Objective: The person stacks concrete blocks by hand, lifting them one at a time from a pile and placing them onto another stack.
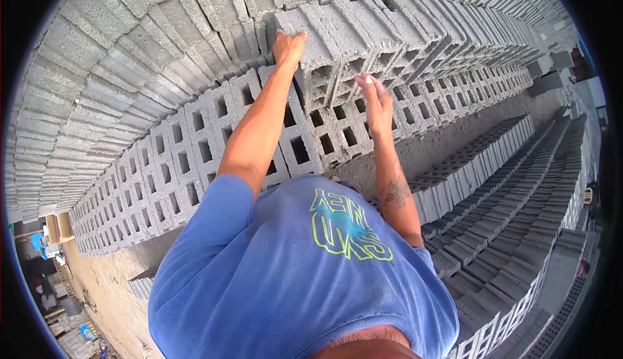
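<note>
Open room above the lower blocks (188, 141) at left, raised blocks (373, 28) crowding the right, block wall (139, 54) barring the far side

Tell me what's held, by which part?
Left hand touches the end block at its top edge; a grip can't be confirmed. Right hand looks empty.

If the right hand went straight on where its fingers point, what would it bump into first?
The right hand would likely meet the hollow face of a raised concrete block; depth is unclear, they may already touch.
</note>
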Tool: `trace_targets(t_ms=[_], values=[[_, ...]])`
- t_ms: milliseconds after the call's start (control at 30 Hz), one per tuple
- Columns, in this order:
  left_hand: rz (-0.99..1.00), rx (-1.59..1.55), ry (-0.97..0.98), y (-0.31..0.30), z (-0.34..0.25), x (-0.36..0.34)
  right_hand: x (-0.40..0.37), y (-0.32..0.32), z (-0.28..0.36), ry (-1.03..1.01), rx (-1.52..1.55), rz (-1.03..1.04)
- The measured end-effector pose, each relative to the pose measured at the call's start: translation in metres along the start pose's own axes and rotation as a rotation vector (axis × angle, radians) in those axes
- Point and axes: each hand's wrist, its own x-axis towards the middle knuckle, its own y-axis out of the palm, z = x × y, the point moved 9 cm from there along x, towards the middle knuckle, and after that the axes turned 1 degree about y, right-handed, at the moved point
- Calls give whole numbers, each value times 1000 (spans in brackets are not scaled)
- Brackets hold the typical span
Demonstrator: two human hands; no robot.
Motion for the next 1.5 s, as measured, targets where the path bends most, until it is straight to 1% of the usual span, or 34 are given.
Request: trace_targets(t_ms=[67,133,167,200,233,267,300,333,367,433,467,500,533,600,633,667,700,733,800,833,867,933,967,1000,1067,1100,1133,1200,1267,1333,1367,1433,1467,1500], values=[[24,3,7,5,3,-15,-21,-6,-6,123,138,-43],[-106,48,72,-2,-3,-41,-38,3,-42,325,392,-65],[-132,18,153,2,2,-55,-50,17,-51,437,577,-7],[-119,-101,252,13,17,-65,-61,21,-52,444,573,-11],[-166,-124,328,6,8,-101,-74,25,-57,521,715,-84],[-99,-189,326,7,12,-126,-84,30,-61,590,856,-155],[-27,-161,330,8,15,-149,-94,27,-66,666,909,-329],[74,-264,338,11,30,-167,-99,25,-64,590,953,-188],[182,-281,303,7,38,-184,-106,14,-74,618,983,-225],[178,-291,274,-22,37,-184,-125,-3,-94,713,1064,-343],[150,-289,284,-31,42,-167,-127,-5,-88,666,1017,-287],[123,-224,330,-35,43,-144,-137,-10,-99,716,1054,-352],[173,-306,207,-24,62,-118,-147,-14,-113,763,1091,-419],[208,40,434,-5,44,-91,-163,-27,-133,772,1055,-445],[265,180,483,16,47,-78,-172,-32,-145,783,1023,-465],[324,324,533,39,55,-66,-183,-40,-157,810,993,-573],[440,467,533,57,58,-56,-192,-45,-168,838,983,-619],[542,576,448,72,69,-51,-202,-49,-180,867,972,-663],[740,803,496,98,69,-58,-211,-55,-195,846,923,-752],[782,812,558,107,67,-68,-218,-56,-202,861,911,-779],[760,831,724,115,68,-81,-223,-56,-205,854,921,-857],[838,853,697,127,84,-97,-223,-49,-205,810,1029,-812],[842,834,658,129,86,-99,-223,-42,-197,846,1121,-953],[854,843,656,131,86,-97,-222,-40,-199,840,1133,-938],[949,747,527,132,91,-99,-226,-33,-219,849,1140,-886],[968,811,574,132,86,-99,-224,-28,-232,848,1145,-854],[972,812,578,132,87,-95,-221,-19,-247,853,1150,-820],[816,773,706,120,74,-85,-222,-3,-273,859,1146,-755],[836,817,732,114,68,-68,-217,13,-305,894,1109,-703],[785,884,753,114,79,-45,-220,17,-323,937,1046,-668],[765,915,705,115,94,-35,-216,15,-329,956,1006,-657],[721,916,730,117,103,-36,-210,8,-296,1038,932,-664],[664,914,732,118,102,-32,-195,2,-277,1018,923,-670],[661,904,754,117,104,-33,-191,-3,-267,1043,774,-614]])
